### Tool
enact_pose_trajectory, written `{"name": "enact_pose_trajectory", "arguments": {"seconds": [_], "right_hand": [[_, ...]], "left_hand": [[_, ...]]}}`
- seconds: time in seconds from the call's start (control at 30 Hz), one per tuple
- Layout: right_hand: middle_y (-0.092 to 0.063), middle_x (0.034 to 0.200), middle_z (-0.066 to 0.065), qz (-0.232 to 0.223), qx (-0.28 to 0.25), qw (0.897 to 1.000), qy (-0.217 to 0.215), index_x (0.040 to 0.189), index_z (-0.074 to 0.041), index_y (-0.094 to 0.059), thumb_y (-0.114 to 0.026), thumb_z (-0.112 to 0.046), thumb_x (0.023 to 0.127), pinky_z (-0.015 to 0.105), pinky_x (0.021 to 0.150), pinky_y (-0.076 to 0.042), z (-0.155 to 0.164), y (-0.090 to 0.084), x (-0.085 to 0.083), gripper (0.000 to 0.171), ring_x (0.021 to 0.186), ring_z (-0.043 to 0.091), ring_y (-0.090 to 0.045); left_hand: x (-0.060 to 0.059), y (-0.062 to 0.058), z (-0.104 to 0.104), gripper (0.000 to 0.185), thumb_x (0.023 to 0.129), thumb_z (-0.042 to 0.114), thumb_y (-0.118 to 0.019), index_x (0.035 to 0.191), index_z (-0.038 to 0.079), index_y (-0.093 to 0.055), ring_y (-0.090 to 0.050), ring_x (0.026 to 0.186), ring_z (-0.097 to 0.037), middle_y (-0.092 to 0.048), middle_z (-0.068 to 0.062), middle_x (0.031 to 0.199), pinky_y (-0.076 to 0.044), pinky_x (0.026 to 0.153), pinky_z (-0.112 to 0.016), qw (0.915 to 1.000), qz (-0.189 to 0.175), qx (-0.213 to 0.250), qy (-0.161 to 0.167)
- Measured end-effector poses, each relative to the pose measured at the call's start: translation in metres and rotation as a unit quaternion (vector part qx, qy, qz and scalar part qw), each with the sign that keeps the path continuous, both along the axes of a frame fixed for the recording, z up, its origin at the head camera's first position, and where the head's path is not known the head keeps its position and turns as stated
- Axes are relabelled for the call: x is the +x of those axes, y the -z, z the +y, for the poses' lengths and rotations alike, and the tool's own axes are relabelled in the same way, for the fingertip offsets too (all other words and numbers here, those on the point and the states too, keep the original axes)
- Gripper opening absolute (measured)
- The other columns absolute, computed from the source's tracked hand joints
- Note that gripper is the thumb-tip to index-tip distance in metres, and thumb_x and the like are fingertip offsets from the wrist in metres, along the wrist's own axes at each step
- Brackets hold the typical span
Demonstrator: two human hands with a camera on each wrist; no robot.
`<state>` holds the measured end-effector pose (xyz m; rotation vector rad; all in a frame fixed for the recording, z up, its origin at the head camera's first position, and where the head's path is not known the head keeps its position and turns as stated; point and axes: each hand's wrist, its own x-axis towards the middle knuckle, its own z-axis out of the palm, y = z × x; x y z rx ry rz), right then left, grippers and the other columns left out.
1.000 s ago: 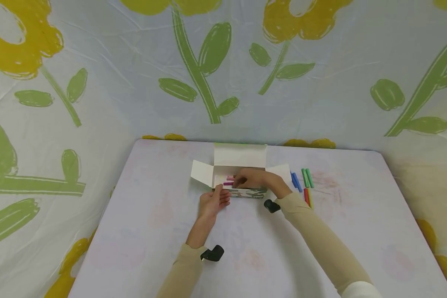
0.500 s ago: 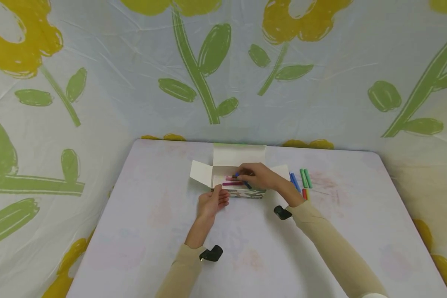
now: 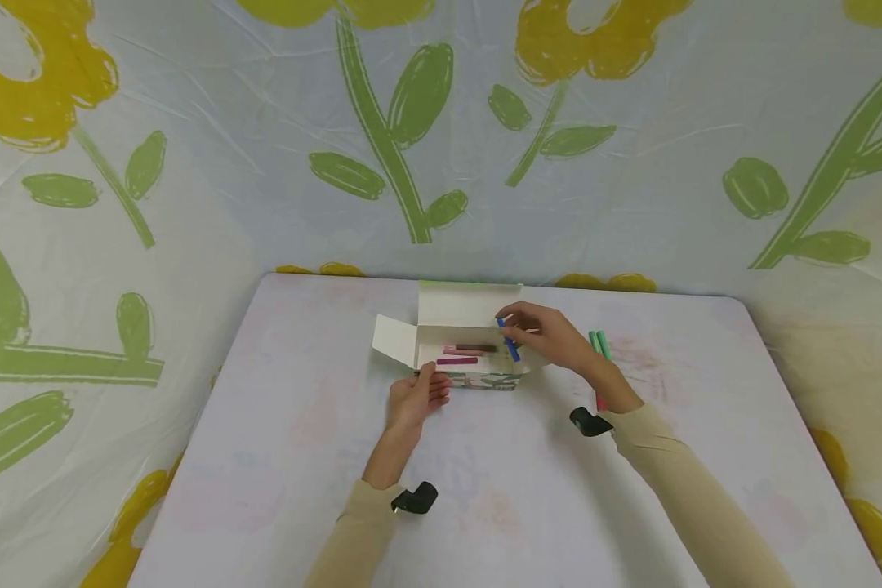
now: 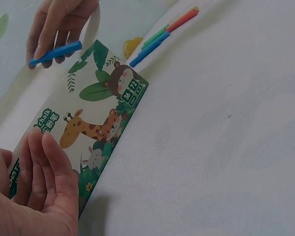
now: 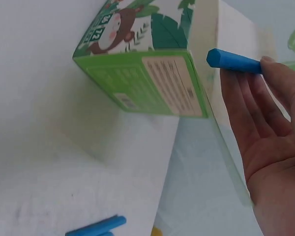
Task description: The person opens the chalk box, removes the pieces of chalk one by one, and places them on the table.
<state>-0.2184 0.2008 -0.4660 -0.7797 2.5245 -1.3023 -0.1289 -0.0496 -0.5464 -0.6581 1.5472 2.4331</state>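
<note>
1. Fingertips of the right hand [image 3: 551,335] pinch a blue chalk stick [image 3: 508,340], which is tilted, its lower end pointing toward the person. In the right wrist view the stick [image 5: 233,62] projects past the fingertips [image 5: 268,69] toward the box.
2. Directly below and beside the held stick is the right end of an open cardboard box [image 3: 470,359]. Its lid flap stands up at the far side and its left end flap is folded outward.
3. Inside the box, to the left of the grip, lie a brown stick [image 3: 476,348], a pink stick [image 3: 461,353] and a magenta stick [image 3: 457,361], all lengthwise.
4. The left hand [image 3: 414,400] rests against the near left corner of the box. Its fingers are relaxed and nearly straight against the printed animal side [image 4: 96,130]; it grasps nothing.
5. To the right of the grip, on the table [image 3: 279,457], lie two green sticks [image 3: 598,343], partly hidden by the right wrist. The left wrist view shows a blue stick, a green stick [image 4: 155,37] and a red stick [image 4: 183,19] there.
6. A floral-print cloth [image 3: 191,122] hangs behind the table.
</note>
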Motion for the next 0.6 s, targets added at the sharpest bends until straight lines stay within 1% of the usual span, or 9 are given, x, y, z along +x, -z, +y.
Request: {"name": "enact_pose_trajectory", "arguments": {"seconds": [0.07, 0.17, 0.23, 0.3, 0.37, 0.43, 0.53, 0.6], "right_hand": [[-0.071, 0.113, 0.012, -0.006, 0.001, 1.000, 0.018, 0.129, -0.003, -0.065, -0.068, -0.015, 0.101, 0.045, 0.100, -0.055, 0.008, -0.002, 0.001, 0.031, 0.108, 0.029, -0.069], [-0.071, 0.115, 0.014, -0.018, -0.001, 0.999, 0.039, 0.131, -0.002, -0.063, -0.067, -0.016, 0.101, 0.035, 0.098, -0.057, 0.020, -0.008, 0.004, 0.033, 0.109, 0.031, -0.069], [-0.071, 0.115, 0.016, -0.027, -0.018, 0.998, 0.044, 0.132, 0.000, -0.062, -0.066, -0.015, 0.102, 0.028, 0.093, -0.058, 0.028, -0.011, 0.005, 0.034, 0.106, 0.031, -0.070], [-0.070, 0.117, 0.019, -0.039, -0.037, 0.997, 0.048, 0.134, 0.001, -0.060, -0.065, -0.015, 0.103, 0.024, 0.089, -0.058, 0.037, -0.013, 0.007, 0.035, 0.104, 0.029, -0.071], [-0.069, 0.119, 0.023, -0.055, -0.061, 0.995, 0.056, 0.135, 0.002, -0.058, -0.064, -0.015, 0.104, 0.024, 0.087, -0.059, 0.046, -0.014, 0.008, 0.036, 0.101, 0.025, -0.072], [-0.068, 0.121, 0.024, -0.066, -0.071, 0.993, 0.070, 0.136, 0.002, -0.057, -0.063, -0.018, 0.104, 0.026, 0.087, -0.060, 0.055, -0.014, 0.009, 0.038, 0.100, 0.018, -0.072], [-0.067, 0.122, 0.024, -0.077, -0.080, 0.989, 0.097, 0.138, 0.001, -0.056, -0.063, -0.021, 0.104, 0.029, 0.089, -0.060, 0.066, -0.014, 0.011, 0.041, 0.099, 0.012, -0.071], [-0.068, 0.122, 0.021, -0.083, -0.082, 0.986, 0.116, 0.138, 0.000, -0.056, -0.063, -0.022, 0.104, 0.029, 0.089, -0.060, 0.072, -0.014, 0.013, 0.041, 0.100, 0.011, -0.070]], "left_hand": [[0.000, 0.000, 0.000, 0.036, 0.104, 0.026, -0.063, 0.095, -0.008, -0.070, -0.067, 0.069, -0.010, -0.073, -0.007, 0.080, -0.061, 0.068, -0.023, 1.0000, 0.000, -0.001, 0.002], [0.000, 0.000, 0.000, 0.037, 0.104, 0.025, -0.063, 0.096, -0.010, -0.070, -0.067, 0.069, -0.010, -0.073, -0.007, 0.080, -0.060, 0.068, -0.023, 1.0000, 0.001, -0.003, 0.002], [0.000, 0.001, 0.000, 0.037, 0.104, 0.025, -0.063, 0.097, -0.011, -0.070, -0.067, 0.069, -0.010, -0.073, -0.007, 0.079, -0.060, 0.068, -0.023, 1.0000, 0.002, -0.004, 0.002], [0.000, 0.001, -0.001, 0.038, 0.104, 0.025, -0.063, 0.098, -0.011, -0.070, -0.067, 0.069, -0.010, -0.072, -0.007, 0.079, -0.060, 0.068, -0.023, 1.0000, 0.004, -0.006, 0.002], [0.000, 0.000, -0.001, 0.038, 0.104, 0.025, -0.063, 0.098, -0.012, -0.070, -0.067, 0.068, -0.010, -0.072, -0.007, 0.080, -0.060, 0.067, -0.023, 0.9999, 0.008, -0.007, 0.003], [0.001, 0.001, -0.001, 0.038, 0.104, 0.026, -0.063, 0.096, -0.011, -0.070, -0.067, 0.068, -0.010, -0.072, -0.007, 0.080, -0.060, 0.067, -0.023, 0.9999, 0.009, -0.009, 0.003], [0.001, 0.001, -0.001, 0.036, 0.104, 0.025, -0.062, 0.093, -0.008, -0.071, -0.066, 0.067, -0.010, -0.072, -0.007, 0.079, -0.060, 0.066, -0.023, 0.9999, 0.007, -0.011, 0.001], [0.001, 0.001, 0.000, 0.035, 0.104, 0.025, -0.062, 0.093, -0.008, -0.071, -0.066, 0.067, -0.010, -0.072, -0.007, 0.079, -0.060, 0.066, -0.023, 0.9999, 0.006, -0.011, 0.000]]}}
